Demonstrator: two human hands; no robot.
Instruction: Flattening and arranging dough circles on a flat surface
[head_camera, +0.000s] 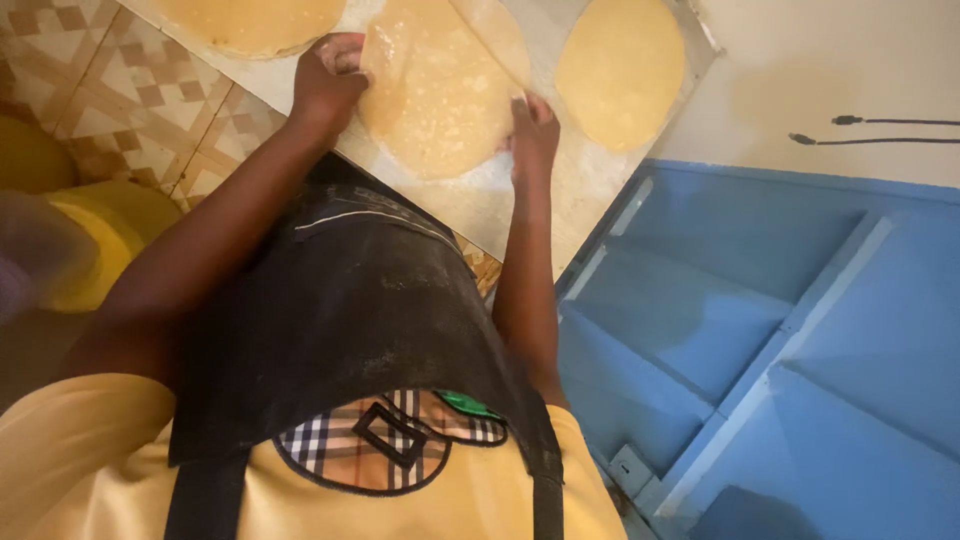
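Already one flat round (250, 22) lies finished at left; our left hand (328, 85) and right hand (532, 135) grip the middle dough (435, 95) by its edges on the bench (590, 175), half lifted; another round (620, 68) rests right.

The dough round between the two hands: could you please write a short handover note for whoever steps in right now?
Left hand: fingers curled on the left edge of the middle dough round.
Right hand: gripping that round's right edge.
The round is thin, pale yellow and partly lifted or folded at its top; it lies on the floured board.
Two more flat rounds lie on the board: one at the upper left, one at the right.
Done: three rounds are rolled flat.
Left: the middle round is in hand, not set down flat; the other two lie untouched.
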